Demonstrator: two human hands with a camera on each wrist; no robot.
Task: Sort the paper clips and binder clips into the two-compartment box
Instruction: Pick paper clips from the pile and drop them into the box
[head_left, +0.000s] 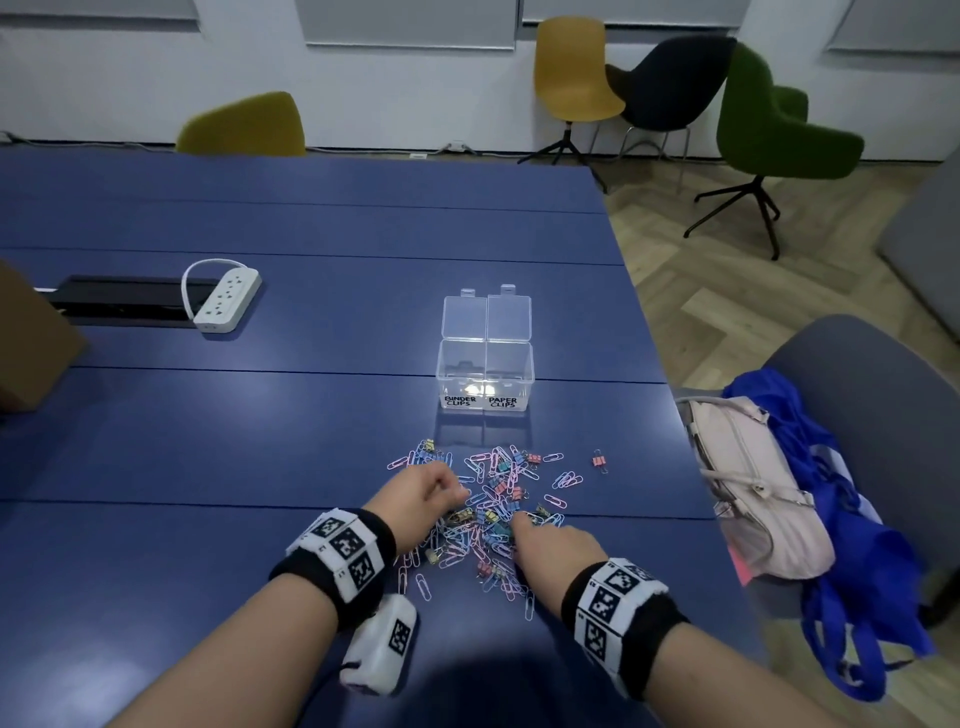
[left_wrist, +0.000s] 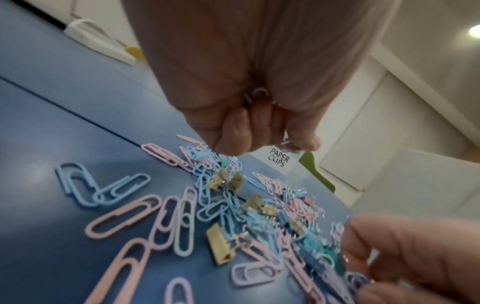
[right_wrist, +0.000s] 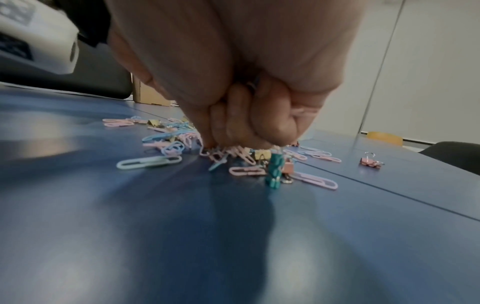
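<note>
Flanking your clips (head_left: 483, 512) on the table (head_left: 260, 441): power strip (head_left: 226, 300) far left, handbag (head_left: 748, 488) right. Box (head_left: 485, 371) beyond stands unobstructed. Left hand (head_left: 421, 499) curls around paper clips; right hand (head_left: 550, 545) pinches into the heap.

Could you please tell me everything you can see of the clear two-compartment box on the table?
The two-compartment box is clear plastic, standing upright on the blue table beyond the pile of clips. Its two hinged lids, each with a small tab, stand open at the back. White front labels read BINDER CLIPS on the left and PAPER CLIPS on the right. Something dark shows through the walls, too unclear to name. Neither hand touches it.
</note>
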